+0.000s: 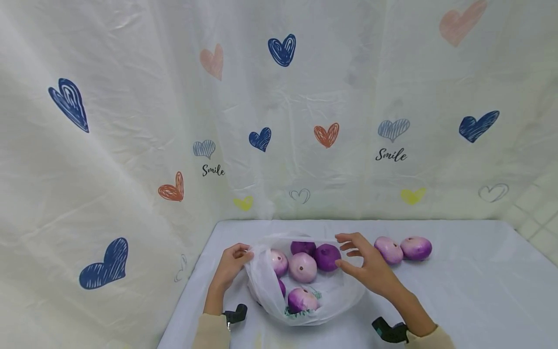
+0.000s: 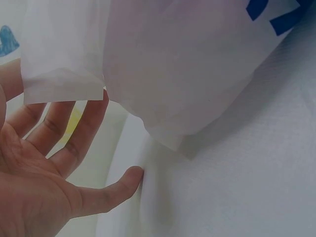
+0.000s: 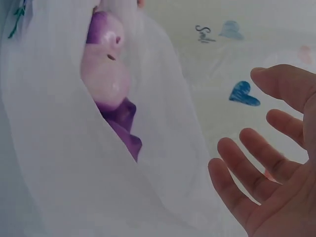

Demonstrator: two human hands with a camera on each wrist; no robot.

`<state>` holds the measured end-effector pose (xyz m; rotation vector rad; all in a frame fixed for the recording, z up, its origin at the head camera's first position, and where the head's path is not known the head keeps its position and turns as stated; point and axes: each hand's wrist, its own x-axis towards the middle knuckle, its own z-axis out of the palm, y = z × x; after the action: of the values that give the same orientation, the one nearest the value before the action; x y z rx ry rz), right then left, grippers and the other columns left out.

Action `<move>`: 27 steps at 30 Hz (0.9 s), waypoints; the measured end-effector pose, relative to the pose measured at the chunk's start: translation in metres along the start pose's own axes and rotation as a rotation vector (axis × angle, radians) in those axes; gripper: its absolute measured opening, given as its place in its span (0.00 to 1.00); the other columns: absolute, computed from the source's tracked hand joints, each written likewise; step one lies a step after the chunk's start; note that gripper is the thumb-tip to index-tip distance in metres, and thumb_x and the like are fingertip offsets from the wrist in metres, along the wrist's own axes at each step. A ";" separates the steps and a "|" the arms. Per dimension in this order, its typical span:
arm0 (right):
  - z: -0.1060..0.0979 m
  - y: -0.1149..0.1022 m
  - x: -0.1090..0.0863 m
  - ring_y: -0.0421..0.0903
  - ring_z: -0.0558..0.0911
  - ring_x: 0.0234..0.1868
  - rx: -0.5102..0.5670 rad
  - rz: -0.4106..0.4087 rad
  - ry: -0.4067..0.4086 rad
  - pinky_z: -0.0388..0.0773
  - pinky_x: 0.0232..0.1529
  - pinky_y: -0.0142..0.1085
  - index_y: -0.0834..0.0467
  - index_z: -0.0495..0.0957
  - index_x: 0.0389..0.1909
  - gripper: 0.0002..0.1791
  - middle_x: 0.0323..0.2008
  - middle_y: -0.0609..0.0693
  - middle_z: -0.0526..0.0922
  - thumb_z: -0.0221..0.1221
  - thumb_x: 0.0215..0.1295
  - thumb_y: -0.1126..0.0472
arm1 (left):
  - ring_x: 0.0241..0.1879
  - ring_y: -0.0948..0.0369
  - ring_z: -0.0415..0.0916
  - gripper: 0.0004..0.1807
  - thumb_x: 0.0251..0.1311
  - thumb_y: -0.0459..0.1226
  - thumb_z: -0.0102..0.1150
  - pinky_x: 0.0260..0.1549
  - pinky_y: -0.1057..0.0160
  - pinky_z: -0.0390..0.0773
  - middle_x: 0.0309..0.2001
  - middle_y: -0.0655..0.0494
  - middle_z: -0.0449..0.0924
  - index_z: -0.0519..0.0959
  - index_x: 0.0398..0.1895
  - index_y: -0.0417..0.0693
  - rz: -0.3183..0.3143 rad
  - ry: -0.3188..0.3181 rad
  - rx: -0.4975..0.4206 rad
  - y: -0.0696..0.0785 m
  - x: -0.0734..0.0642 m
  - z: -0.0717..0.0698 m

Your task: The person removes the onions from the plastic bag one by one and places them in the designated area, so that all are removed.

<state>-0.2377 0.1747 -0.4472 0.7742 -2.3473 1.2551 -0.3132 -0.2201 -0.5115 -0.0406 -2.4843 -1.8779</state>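
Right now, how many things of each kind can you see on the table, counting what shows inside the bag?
Thin white plastic bag: 1
Round purple or purple-and-pale vegetables inside the bag: 6, one mostly hidden
Round purple-and-pale vegetables on the white-covered table: 2
Total in view: 9

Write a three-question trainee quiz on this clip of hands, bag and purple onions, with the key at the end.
1. How many onions lie on the table outside the bag?
2. True or false: the right hand has an onion in its grip.
3. What is in the grip of the left hand?
A an onion
B the bag's edge
C nothing

Key: 1. Two, side by side. 2. False; its fingers are spread and hold no onion. 3. B.
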 end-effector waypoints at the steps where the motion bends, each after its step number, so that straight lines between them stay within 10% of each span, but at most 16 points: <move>1: 0.005 -0.001 0.000 0.39 0.81 0.53 0.008 -0.009 -0.007 0.83 0.50 0.41 0.52 0.73 0.64 0.29 0.56 0.48 0.80 0.71 0.62 0.63 | 0.32 0.59 0.74 0.13 0.66 0.39 0.67 0.35 0.59 0.76 0.35 0.51 0.81 0.82 0.48 0.41 -0.001 0.002 0.001 0.000 0.000 0.000; 27: 0.072 -0.007 -0.018 0.57 0.80 0.54 0.159 0.092 -0.378 0.81 0.54 0.44 0.58 0.71 0.66 0.34 0.59 0.55 0.77 0.70 0.63 0.49 | 0.33 0.58 0.75 0.11 0.66 0.38 0.67 0.35 0.60 0.77 0.35 0.51 0.81 0.82 0.47 0.42 -0.002 -0.004 -0.010 0.000 0.000 0.000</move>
<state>-0.2241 0.1160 -0.4914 1.0444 -2.6254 1.4549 -0.3129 -0.2204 -0.5110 -0.0420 -2.4790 -1.8927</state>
